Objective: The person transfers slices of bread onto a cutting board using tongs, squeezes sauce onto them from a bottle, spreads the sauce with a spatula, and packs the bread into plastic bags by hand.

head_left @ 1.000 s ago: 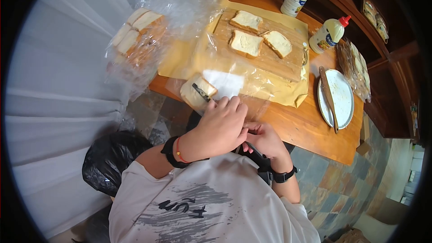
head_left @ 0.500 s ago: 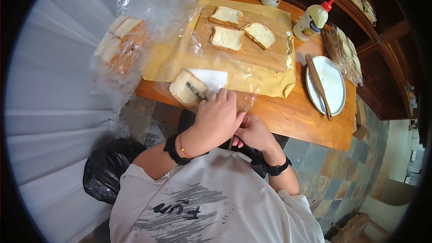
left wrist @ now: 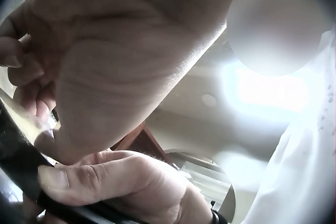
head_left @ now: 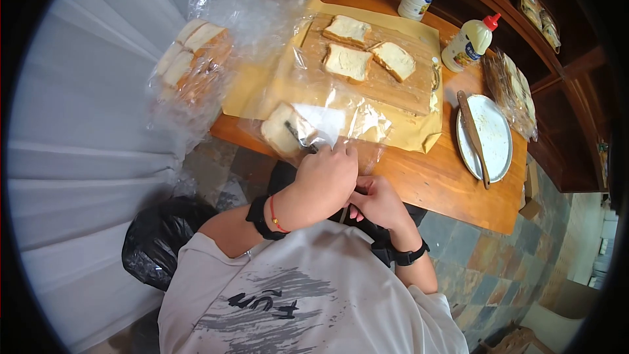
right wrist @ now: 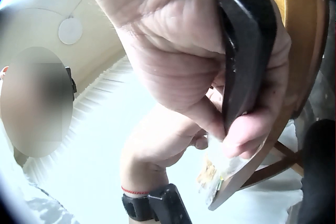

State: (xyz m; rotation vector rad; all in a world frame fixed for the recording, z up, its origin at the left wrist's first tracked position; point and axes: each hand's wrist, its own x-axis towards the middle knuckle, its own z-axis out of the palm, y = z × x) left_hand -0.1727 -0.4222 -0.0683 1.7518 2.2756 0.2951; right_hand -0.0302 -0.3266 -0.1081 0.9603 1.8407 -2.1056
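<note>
In the head view, a bread slice (head_left: 282,132) lies at the table's near-left edge among clear plastic, with the dark blade of a knife (head_left: 295,133) across it. My left hand (head_left: 325,182) is bent over the blade, its fingers curled and its thumb against the dark tool (left wrist: 10,142) in the left wrist view. My right hand (head_left: 382,206) grips the black handle (right wrist: 247,50), clearest in the right wrist view. Both hands meet, hiding the middle of the knife. White paper (head_left: 321,121) lies beside the slice.
Three spread slices (head_left: 347,62) lie on a wooden board (head_left: 393,95) over yellow paper. Bagged bread (head_left: 187,59) stands left. Two red-capped bottles (head_left: 468,44), a white plate (head_left: 499,141) with a wooden utensil (head_left: 473,134), and another bread bag (head_left: 514,88) stand right.
The head view shifted and swung partly back. My left hand's fingers have drawn closer together over the blade; the right hand keeps its grip below.
</note>
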